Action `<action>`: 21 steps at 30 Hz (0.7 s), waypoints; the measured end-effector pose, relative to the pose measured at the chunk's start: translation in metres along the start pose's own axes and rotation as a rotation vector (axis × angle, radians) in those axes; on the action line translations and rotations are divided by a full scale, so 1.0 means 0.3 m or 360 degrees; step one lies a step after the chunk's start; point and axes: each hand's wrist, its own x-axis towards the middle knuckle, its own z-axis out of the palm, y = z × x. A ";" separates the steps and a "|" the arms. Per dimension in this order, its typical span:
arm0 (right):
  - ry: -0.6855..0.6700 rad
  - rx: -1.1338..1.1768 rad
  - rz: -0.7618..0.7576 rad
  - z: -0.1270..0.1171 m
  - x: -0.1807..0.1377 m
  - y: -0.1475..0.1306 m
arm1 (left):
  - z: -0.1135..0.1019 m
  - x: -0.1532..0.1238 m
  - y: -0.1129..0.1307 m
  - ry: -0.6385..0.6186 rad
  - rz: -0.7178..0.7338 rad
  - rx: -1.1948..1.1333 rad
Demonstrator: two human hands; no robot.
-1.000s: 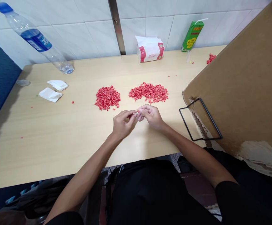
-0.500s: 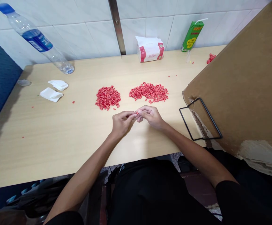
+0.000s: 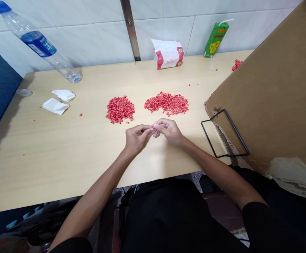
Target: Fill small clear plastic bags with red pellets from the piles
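Two hands, left (image 3: 137,138) and right (image 3: 169,132), meet fingertip to fingertip.

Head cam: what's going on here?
A person is at a pale wooden table, with both bare hands together over it. The left hand and right hand meet at the fingertips on a tiny red pellet. Just beyond them lie a heap of red pellets and a second heap, side by side and apart. A smaller clump sits near the far edge, beside a cardboard sheet.
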 end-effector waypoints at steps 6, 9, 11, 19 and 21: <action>0.0035 -0.0008 -0.0021 0.003 -0.001 -0.001 | 0.000 -0.001 0.010 0.0030 0.0077 0.0100; 0.0119 -0.0017 -0.0033 0.006 -0.003 -0.008 | 0.000 -0.004 0.017 0.0114 0.0250 0.0237; 0.0124 -0.0015 -0.0033 0.010 -0.006 -0.011 | 0.000 -0.009 0.017 0.0118 0.0376 0.0333; 0.0286 -0.0293 -0.0103 -0.006 -0.003 -0.006 | -0.031 0.006 -0.015 0.0205 0.0457 0.0523; 0.0644 -0.0645 -0.0241 -0.047 0.009 -0.012 | -0.067 0.037 -0.040 0.0353 0.0393 0.0590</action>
